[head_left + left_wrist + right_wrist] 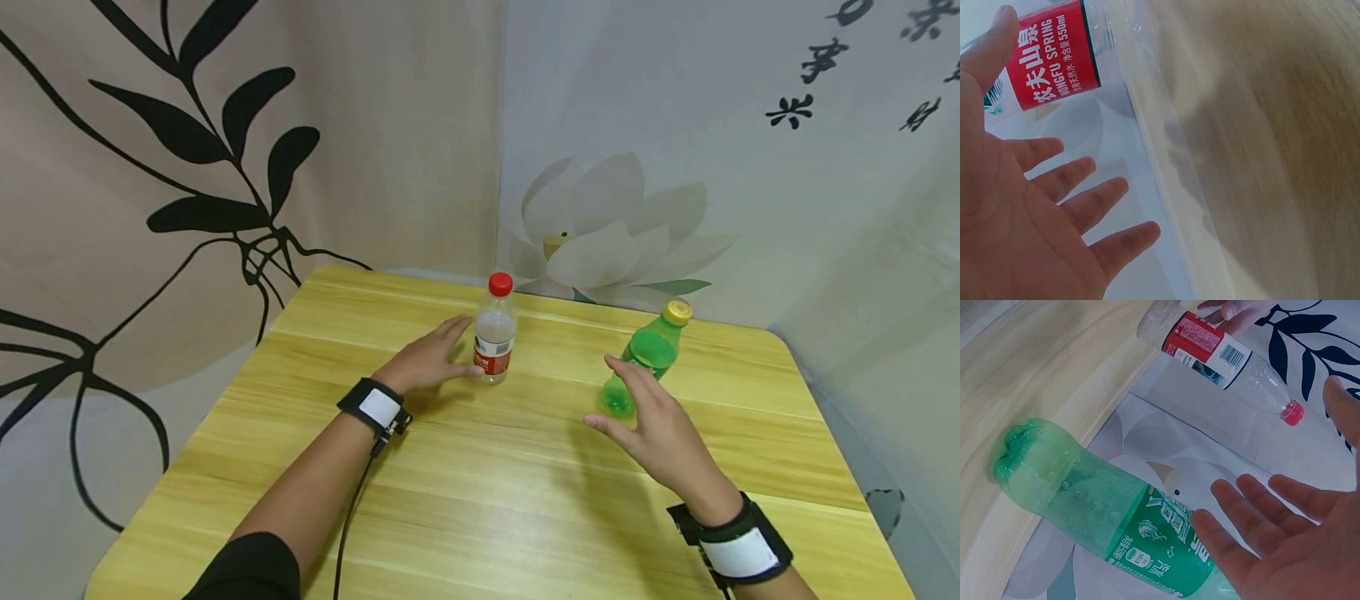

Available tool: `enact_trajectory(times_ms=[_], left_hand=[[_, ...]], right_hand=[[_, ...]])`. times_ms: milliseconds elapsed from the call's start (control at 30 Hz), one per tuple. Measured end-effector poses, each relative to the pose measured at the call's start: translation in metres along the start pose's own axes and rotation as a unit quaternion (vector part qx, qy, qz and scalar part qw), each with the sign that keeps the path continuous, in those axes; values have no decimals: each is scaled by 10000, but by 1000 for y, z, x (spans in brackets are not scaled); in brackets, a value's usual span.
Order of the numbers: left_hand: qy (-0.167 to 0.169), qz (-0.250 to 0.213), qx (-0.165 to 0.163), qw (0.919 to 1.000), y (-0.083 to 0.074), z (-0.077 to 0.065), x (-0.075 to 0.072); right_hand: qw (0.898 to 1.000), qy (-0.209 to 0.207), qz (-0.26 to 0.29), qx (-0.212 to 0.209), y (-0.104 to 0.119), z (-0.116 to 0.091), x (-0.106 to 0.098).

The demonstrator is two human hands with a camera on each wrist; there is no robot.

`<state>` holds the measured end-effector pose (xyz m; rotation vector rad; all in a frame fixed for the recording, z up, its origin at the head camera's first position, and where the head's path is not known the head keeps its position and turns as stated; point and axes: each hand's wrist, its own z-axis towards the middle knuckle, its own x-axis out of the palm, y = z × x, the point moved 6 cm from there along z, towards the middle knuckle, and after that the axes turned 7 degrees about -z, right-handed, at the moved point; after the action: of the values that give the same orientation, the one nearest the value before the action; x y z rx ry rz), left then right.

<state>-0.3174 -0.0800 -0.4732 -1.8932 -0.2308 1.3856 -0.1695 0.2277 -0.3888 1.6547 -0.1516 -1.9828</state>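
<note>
Backdrop: pale hanging cloth (420, 125), black plant print toward 10 o'clock, a pale lotus (607, 242) and black characters toward 2, the characters farther out.
Table (480, 517): yellow wood grain with rounded corners; its middle serves as the clock's centre below, 12 at the far edge.
Right hand (660, 425): at 3 o'clock, fingers extended and thumb spread away from them, palm toward the green bottle, nothing in its grasp; whether the fingers touch the bottle I cannot tell.
Left hand (431, 358): at 11 o'clock, fingers extended, thumb apart and right at the clear bottle's side; it grasps nothing, and contact is unclear.
Green bottle (656, 346): at 2 o'clock, base on the wood, translucent with a green label, partly behind the right hand.
Clear bottle (494, 333): at 12 o'clock, upright, red-and-white label, just beside the left hand.
Wristbands: black with white patches, one on the right wrist (738, 554), one on the left (378, 406).
Caps: yellow (677, 312) on the green bottle, red (500, 284) on the clear one.
</note>
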Motion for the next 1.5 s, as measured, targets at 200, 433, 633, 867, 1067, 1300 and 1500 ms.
enact_trajectory(times_ms=[200, 433, 633, 867, 1067, 1300, 1500], left_hand=[[-40, -75, 14, 10000, 2, 5, 1], [-53, -359, 71, 9993, 2, 9, 3], [-18, -506, 88, 9987, 1, 10, 5], [18, -664, 65, 9978, -1, 14, 7], [53, -773, 67, 9970, 1, 17, 9], [90, -827, 249, 9962, -3, 17, 9], [150, -964, 410, 9944, -5, 18, 10]], right_hand=[[10000, -3, -3, 11, -1, 0, 0], [10000, 33, 6, 23, -2, 0, 1], [10000, 21, 15, 13, -1, 0, 1], [10000, 3, -15, -56, -1, 2, 3], [9999, -13, 34, -162, 2, 7, 4], [9997, -17, 7, -227, 9, 14, 5], [9995, -77, -38, -312, 12, 18, 5]])
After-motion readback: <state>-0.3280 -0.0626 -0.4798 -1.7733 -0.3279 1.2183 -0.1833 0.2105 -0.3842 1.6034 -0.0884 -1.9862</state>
